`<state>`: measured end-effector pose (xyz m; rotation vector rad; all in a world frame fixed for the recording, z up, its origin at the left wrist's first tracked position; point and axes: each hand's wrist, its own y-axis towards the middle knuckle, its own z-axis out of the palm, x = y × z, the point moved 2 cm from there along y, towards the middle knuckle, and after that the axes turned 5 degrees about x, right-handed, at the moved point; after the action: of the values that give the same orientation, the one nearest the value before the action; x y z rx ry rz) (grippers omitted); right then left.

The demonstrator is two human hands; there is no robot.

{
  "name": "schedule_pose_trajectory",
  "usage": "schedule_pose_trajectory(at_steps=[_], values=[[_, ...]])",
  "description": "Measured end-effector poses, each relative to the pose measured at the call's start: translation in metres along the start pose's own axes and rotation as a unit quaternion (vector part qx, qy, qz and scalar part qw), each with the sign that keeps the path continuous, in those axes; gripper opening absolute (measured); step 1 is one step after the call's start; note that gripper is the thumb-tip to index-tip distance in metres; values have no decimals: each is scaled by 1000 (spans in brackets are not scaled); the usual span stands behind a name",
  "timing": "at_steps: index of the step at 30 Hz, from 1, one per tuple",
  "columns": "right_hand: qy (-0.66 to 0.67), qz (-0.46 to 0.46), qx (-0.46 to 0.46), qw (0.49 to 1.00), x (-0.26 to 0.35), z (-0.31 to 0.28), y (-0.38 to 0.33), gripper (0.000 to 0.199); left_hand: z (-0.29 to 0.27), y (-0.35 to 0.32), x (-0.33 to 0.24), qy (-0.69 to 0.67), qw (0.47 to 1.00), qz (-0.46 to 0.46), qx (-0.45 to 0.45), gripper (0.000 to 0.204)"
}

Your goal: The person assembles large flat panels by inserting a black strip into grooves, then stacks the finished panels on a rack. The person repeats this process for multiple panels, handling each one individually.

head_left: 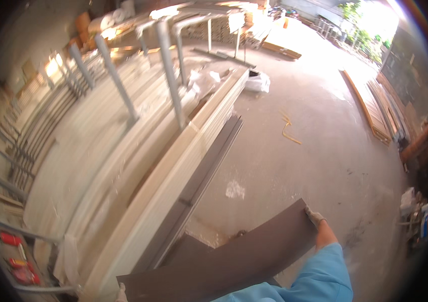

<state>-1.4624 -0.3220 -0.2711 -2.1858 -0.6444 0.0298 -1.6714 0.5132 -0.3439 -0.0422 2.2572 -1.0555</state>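
A wide dark brown board [224, 261] stretches across the lower part of the view, in front of my body. At its right end, my right hand [315, 216], in what looks like a pale glove, is closed around the edge. My left hand [122, 294] shows only in part at the lower edge, where it holds the board's left end. Another dark brown board [186, 250] lies partly hidden beneath the held one. Long dark brown boards [193, 189] lie on the floor along the pale stack to the left.
Long pale planks [173, 166] are stacked on a rack with grey metal posts [168, 70]. A bent yellow strip [289, 133] lies on the concrete floor. Brown boards [367, 108] rest at the far right. A white bag [258, 82] sits by the stack's far end. Red items [22, 272] are at the lower left.
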Motion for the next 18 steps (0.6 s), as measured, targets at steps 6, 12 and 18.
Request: schedule_pose_trajectory(at_steps=[6,12,18], values=[[89,16,-62,994,-89,-116,41,105,101,-66,-140,95,991,80,50,83],[274,16,-53,960,-189,-163,70,104,218,-113,-269,213,952,195,102,82],[401,24,-67,913,-223,-182,93,106,379,-117,-407,230,917,265,190,82]])
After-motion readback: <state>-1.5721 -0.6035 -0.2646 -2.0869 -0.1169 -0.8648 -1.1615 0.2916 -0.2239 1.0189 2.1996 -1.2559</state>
